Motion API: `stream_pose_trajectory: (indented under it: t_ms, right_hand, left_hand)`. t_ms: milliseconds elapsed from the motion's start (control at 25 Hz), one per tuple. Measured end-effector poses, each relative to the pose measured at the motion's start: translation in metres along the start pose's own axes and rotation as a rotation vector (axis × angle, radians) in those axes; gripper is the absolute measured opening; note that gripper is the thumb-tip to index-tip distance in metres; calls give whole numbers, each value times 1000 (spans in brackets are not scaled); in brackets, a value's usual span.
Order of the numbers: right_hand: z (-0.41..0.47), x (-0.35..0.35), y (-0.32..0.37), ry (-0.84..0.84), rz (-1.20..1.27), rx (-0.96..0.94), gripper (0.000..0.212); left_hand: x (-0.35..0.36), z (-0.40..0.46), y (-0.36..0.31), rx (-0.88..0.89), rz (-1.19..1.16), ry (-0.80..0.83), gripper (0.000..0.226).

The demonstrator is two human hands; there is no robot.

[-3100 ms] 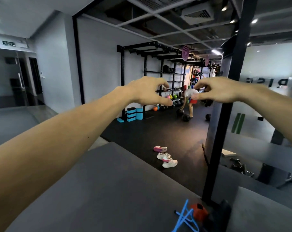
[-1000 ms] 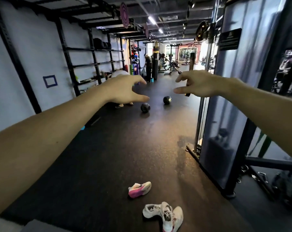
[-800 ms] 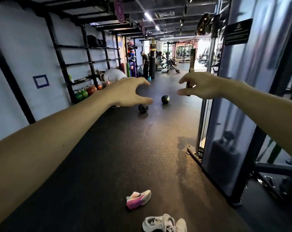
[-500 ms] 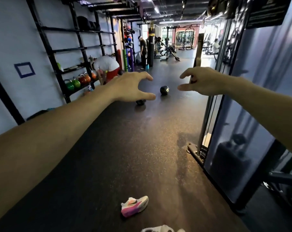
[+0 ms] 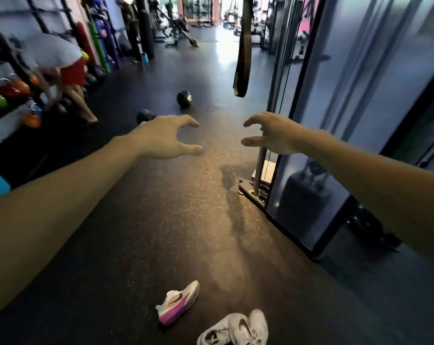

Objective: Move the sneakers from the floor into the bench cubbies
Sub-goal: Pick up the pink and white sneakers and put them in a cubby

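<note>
At far left, a person in red shorts (image 5: 70, 70) bends beside a rack of coloured kettlebells (image 5: 1, 95) in the gym. Your left hand (image 5: 164, 138) reaches out above the dark rubber floor (image 5: 161, 220), fingers spread and curved, holding nothing. Beyond it lie two black balls (image 5: 184, 98) on the floor, well apart from the shoes. Low in the frame, a white-and-pink sneaker (image 5: 178, 302) lies on its own on the floor; just right of it, two white sneakers (image 5: 235, 329) rest touching each other. Your right hand (image 5: 273, 136) is likewise open and empty, held out before the cable machine (image 5: 335, 120) at right.
</note>
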State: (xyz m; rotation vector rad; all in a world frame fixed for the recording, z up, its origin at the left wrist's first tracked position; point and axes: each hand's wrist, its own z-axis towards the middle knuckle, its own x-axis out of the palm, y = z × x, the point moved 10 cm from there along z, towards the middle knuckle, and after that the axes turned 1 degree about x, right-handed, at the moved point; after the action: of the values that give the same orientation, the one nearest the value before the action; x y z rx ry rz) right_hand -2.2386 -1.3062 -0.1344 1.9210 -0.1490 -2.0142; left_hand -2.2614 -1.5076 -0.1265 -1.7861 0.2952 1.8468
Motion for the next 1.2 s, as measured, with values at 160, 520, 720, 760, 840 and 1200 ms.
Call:
stream_pose_trajectory:
  t_ms: [160, 520, 720, 760, 840, 1200]
  right_hand:
    - [19, 95, -52, 67, 42, 134, 59]
    - [23, 364, -184, 165, 138, 279, 62]
    - [-16, 542, -246, 277, 139, 397, 61]
    - [-30, 581, -255, 309, 151, 418, 63]
    - [-58, 654, -273, 394, 170, 452, 68]
    - [-223, 890, -305, 836, 243, 668, 64]
  left_hand:
    - [118, 30, 33, 44, -99, 156, 76]
    - [407, 54, 122, -25, -228, 401, 72]
    - [586, 20, 175, -127, -332, 524, 70]
    - [621, 9, 184, -154, -352, 544, 69]
    - [685, -14, 203, -204, -388, 574, 68]
    - [904, -147, 295, -395, -417, 703, 48]
